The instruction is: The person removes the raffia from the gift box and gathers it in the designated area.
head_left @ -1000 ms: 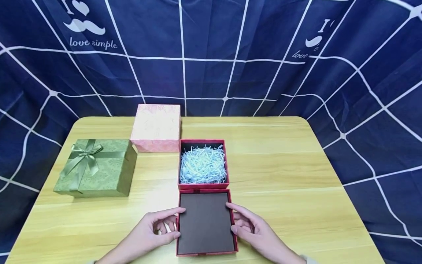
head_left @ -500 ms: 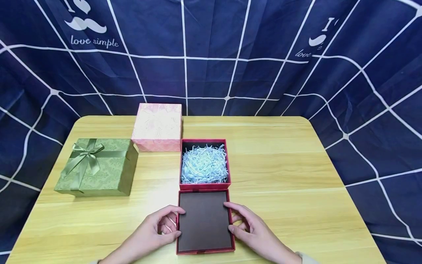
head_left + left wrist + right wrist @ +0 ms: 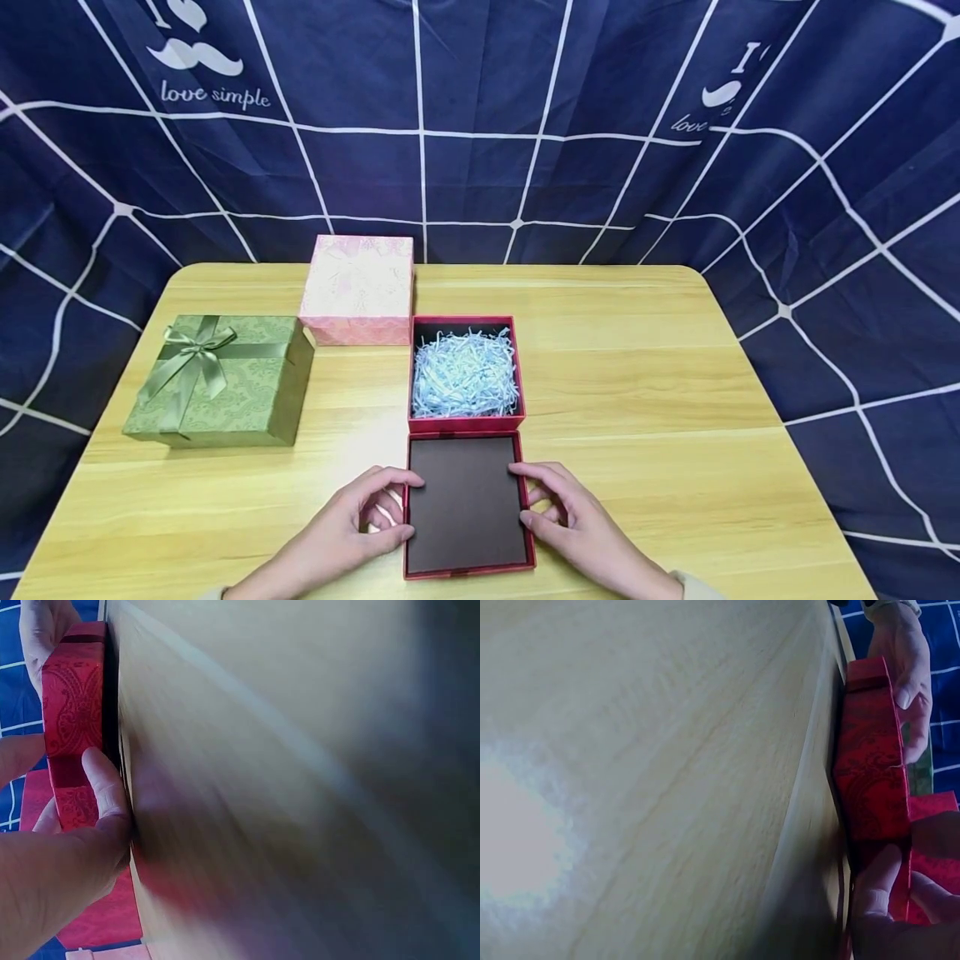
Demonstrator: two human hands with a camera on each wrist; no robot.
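A red box lid (image 3: 468, 504) lies upturned in the head view, its dark inside facing up. My left hand (image 3: 367, 517) grips its left wall, thumb and index finger at the rim and the other fingers against the outside. On the opposite wall, my right hand (image 3: 566, 508) holds it the same way. Both wrist views show the lid's patterned red side, with fingers of the left hand (image 3: 75, 847) and right hand (image 3: 900, 907) pressed on it. Just beyond the lid's far edge stands the open red box (image 3: 467, 423), filled with light blue shredded paper (image 3: 465, 375).
A green gift box (image 3: 225, 383) with a ribbon bow sits at the left of the wooden table (image 3: 637, 375). A pink box (image 3: 360, 287) stands at the back, close to the red box's far left corner. Dark blue checked cloth (image 3: 480, 125) hangs behind and beside the table.
The lid has shifted slightly left relative to the red box, with both hands staying on it. Over the last half second almost nothing has moved.
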